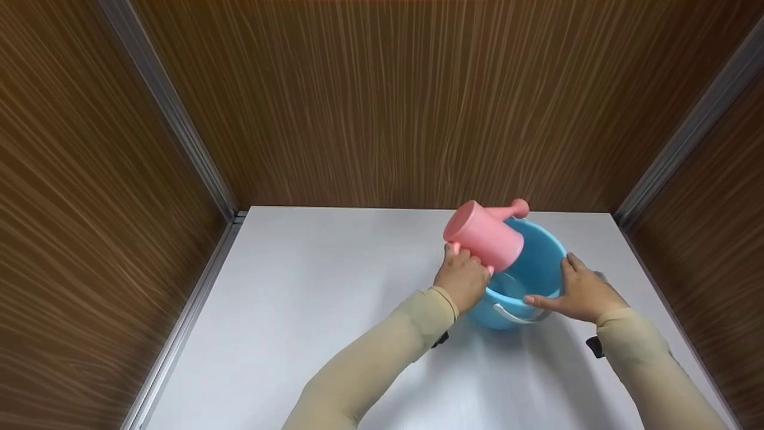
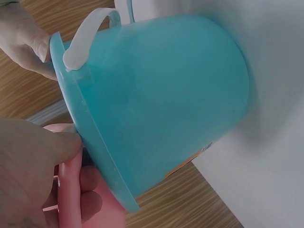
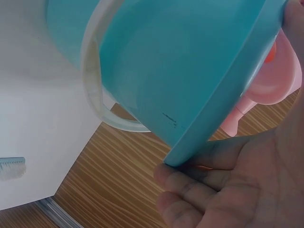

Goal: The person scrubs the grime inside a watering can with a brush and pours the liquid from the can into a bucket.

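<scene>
In the head view a light-blue bucket (image 1: 540, 254) stands at the right of the white table, its white handle (image 1: 516, 318) hanging at the front. A pink watering can (image 1: 486, 239) is tilted over the bucket's left rim, spout pointing right. My left hand (image 1: 462, 278) grips its handle, fingers curled round it in the left wrist view. My right hand (image 1: 588, 292) holds the bucket's right rim, thumb along the front and fingers against the outer side. In the right wrist view its fingertips (image 3: 178, 206) lie at the rim, and a small orange patch (image 3: 270, 53) shows by the can.
A small brush with pale bristles (image 3: 12, 168) lies on the table beyond the bucket in the right wrist view. Wood-grain panels (image 1: 388, 107) enclose the white table (image 1: 298, 286) at the back and both sides, with metal strips (image 1: 179, 125) at the corners.
</scene>
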